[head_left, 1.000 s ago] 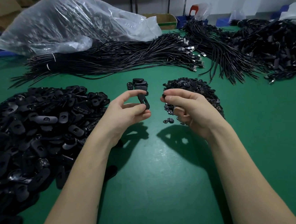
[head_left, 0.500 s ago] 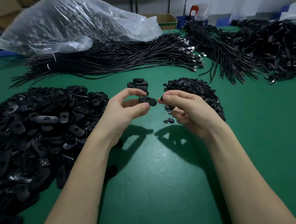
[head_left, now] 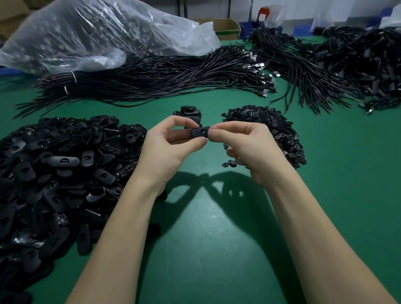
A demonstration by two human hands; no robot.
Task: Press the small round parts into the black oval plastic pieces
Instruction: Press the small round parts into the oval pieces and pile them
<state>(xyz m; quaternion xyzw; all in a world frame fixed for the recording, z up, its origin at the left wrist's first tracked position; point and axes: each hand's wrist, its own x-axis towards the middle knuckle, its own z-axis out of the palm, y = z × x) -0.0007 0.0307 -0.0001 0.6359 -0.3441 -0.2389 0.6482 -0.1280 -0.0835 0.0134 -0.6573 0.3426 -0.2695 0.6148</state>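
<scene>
Both forearms are bare to the frame edge, sleeveless, with the left hand (head_left: 167, 147) and right hand (head_left: 248, 147) ungloved.

Two hands meet over one black oval piece above the green desk.
The left hand (head_left: 169, 146) pinches the black oval piece (head_left: 200, 132) while the right hand (head_left: 247, 144) brings its fingers (head_left: 219, 133) to the piece's right end. A large heap of oval pieces (head_left: 50, 181) lies left, a pile of small round parts (head_left: 273, 130) right, a small stack of oval pieces (head_left: 189, 115) behind, on the desk (head_left: 216, 248).
</scene>
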